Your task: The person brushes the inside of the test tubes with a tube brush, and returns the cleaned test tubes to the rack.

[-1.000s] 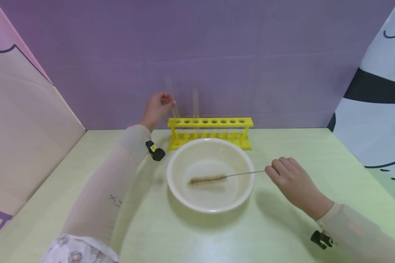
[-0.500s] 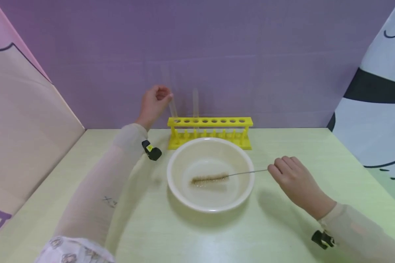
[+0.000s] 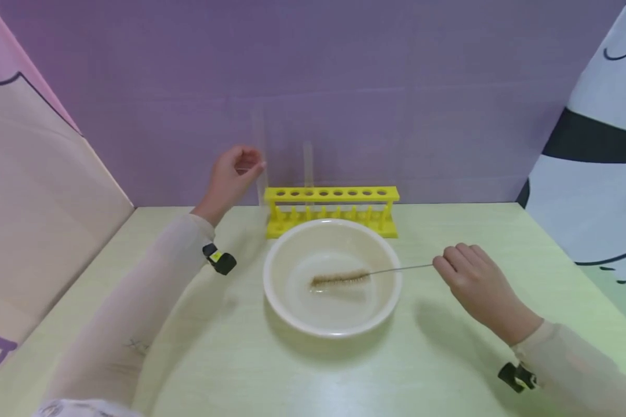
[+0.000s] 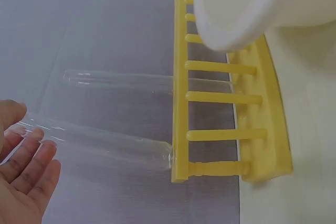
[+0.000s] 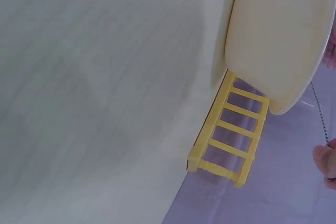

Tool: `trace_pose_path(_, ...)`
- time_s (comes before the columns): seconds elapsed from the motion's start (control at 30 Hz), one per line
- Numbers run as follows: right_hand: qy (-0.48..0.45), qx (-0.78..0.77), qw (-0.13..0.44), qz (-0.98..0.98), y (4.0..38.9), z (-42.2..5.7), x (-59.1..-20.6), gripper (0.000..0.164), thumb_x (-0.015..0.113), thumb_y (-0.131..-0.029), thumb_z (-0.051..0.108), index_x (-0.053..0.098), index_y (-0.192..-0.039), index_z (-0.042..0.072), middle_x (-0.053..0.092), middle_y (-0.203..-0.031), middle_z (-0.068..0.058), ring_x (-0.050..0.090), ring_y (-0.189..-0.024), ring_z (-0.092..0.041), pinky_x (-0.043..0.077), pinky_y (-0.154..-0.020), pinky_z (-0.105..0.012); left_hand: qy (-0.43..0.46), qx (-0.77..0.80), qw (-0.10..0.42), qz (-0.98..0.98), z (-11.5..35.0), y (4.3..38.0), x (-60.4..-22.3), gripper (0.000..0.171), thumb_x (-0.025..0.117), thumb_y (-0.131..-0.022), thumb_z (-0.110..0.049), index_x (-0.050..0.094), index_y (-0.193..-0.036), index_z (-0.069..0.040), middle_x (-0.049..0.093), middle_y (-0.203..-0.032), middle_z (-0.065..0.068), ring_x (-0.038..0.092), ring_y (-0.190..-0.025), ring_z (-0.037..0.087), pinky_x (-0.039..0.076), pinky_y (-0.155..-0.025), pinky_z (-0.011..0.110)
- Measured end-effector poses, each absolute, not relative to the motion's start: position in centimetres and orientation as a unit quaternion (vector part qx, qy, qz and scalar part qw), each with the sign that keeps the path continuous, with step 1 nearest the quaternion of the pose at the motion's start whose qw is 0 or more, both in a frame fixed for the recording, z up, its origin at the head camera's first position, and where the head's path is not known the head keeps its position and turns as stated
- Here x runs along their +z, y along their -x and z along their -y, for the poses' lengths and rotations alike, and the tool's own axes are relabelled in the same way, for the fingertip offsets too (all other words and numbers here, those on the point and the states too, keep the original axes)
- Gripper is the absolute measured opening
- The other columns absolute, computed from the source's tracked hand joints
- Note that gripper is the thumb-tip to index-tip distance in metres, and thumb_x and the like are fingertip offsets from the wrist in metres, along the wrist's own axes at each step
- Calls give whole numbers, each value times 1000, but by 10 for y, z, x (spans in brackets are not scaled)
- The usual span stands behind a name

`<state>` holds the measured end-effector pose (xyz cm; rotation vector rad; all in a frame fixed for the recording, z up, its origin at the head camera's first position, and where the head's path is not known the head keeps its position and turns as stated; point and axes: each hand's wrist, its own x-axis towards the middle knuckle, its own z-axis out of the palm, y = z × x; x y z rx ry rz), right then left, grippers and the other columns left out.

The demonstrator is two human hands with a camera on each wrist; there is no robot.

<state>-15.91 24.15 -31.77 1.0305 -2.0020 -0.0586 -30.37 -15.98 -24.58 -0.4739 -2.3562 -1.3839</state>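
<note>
My left hand [image 3: 230, 179] pinches a clear test tube [image 4: 110, 142] between thumb and fingertips. The tube's rounded lower end is out of the holes, close to the left end of the yellow test tube rack [image 3: 331, 194]; whether it touches cannot be told. A second test tube [image 3: 309, 165] stands in the rack. My right hand [image 3: 480, 286] grips the thin twisted wire handle of a test tube brush [image 3: 340, 278]. Its tan bristles are inside the cream basin [image 3: 272, 301], low over what looks like shallow water. The handle's end is hidden in the fist.
Directly behind the basin stands the rack, its base partly covered by the basin's rim. Both sit on a pale green table [image 3: 313, 382]. A purple backdrop [image 3: 422, 104] rises behind the table's far edge, with printed cloths on either side.
My left hand has lifted the test tube out of the rack's end hole and moved it left. My right hand has drawn the brush slightly to the right in the basin.
</note>
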Motion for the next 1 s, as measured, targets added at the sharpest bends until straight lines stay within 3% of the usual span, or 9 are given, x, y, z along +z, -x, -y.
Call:
trace_pose_path(0.37, -415, -9, 439, 797, 157, -248, -307, 35, 22, -94, -5, 52, -76, -4, 45, -67, -14, 40, -57, -28, 30, -50, -35, 206, -451, 154, 855, 172, 279, -254, 32, 62, -92, -16, 55, -119, 0, 60, -110, 14, 57, -99, 24, 48, -88, 40)
trace_pose_path(0.6, -420, 5, 427, 801, 156, -256, -303, 27, 30, -85, -10, 56, -81, -5, 51, -72, -16, 46, -62, -32, 37, -53, -41, 238, -434, 136, 858, 173, 262, -260, 28, 58, -94, -15, 55, -119, -2, 62, -106, 12, 58, -96, 23, 50, -85, 40)
trace_pose_path(0.83, -426, 6, 447, 787, 155, -261, -298, 38, 24, -97, 2, 58, -81, -7, 52, -71, -16, 47, -61, -32, 39, -53, -42, 283, -416, 117, 857, 172, 249, -268, 27, 55, -95, -11, 55, -119, 1, 61, -107, 17, 59, -96, 27, 51, -85, 43)
trace_pose_path(1.0, -439, 3, 458, 773, 158, -263, -294, 40, 26, -100, 4, 58, -81, -9, 52, -70, -17, 47, -60, -33, 39, -52, -43, 301, -398, 103, 860, 172, 242, -275, 27, 56, -95, -12, 55, -119, 1, 61, -110, 16, 59, -96, 27, 51, -83, 44)
